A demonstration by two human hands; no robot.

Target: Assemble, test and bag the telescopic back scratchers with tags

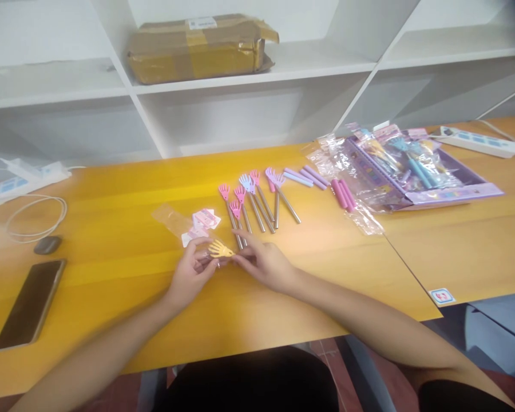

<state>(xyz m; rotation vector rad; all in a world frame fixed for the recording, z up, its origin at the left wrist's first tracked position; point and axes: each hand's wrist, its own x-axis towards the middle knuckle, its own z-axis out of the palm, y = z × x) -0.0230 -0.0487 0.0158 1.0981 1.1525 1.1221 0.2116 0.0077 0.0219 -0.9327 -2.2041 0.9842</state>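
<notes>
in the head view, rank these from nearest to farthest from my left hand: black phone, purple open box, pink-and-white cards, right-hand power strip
From the left hand:
1. Pink-and-white cards, just beyond it
2. Black phone, off to the left
3. Purple open box, well over to the right
4. Right-hand power strip, at the far right, past the box

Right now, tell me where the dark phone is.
The dark phone lies flat at the left of the head view, on the wooden table, just below the small dark oval object.
</notes>
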